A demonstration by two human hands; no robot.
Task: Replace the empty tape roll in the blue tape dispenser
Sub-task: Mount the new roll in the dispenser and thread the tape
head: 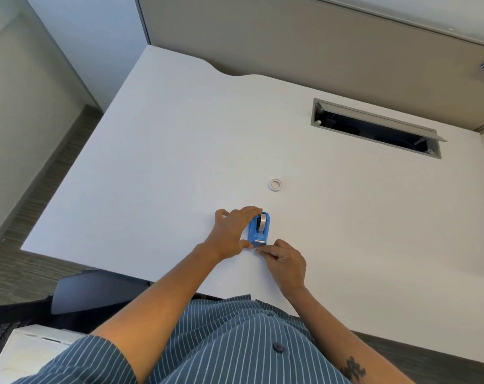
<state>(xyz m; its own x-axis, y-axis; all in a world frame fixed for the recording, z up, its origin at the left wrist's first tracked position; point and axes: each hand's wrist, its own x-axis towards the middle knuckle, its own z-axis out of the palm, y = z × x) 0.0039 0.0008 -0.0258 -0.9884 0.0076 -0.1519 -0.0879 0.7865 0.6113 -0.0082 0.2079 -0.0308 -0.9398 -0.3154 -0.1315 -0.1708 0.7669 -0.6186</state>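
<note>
The blue tape dispenser [258, 230] stands on the white desk [157, 167] near its front edge, with a tape roll [262, 221] seated in it. My left hand [232, 231] presses against the dispenser's left side, fingers along its top and thumb at its near corner. My right hand [283, 261] sits just in front of the cutter end, thumb and forefinger pinched together on what looks like the tape's loose end. A small empty white tape core [275, 185] lies flat on the desk, a little beyond the dispenser.
An open cable slot [373, 128] with a raised grey lid is set in the desk at the back right. A beige partition [290, 40] runs behind the desk. A dark chair part [96, 292] and a white box [27, 353] are at the lower left.
</note>
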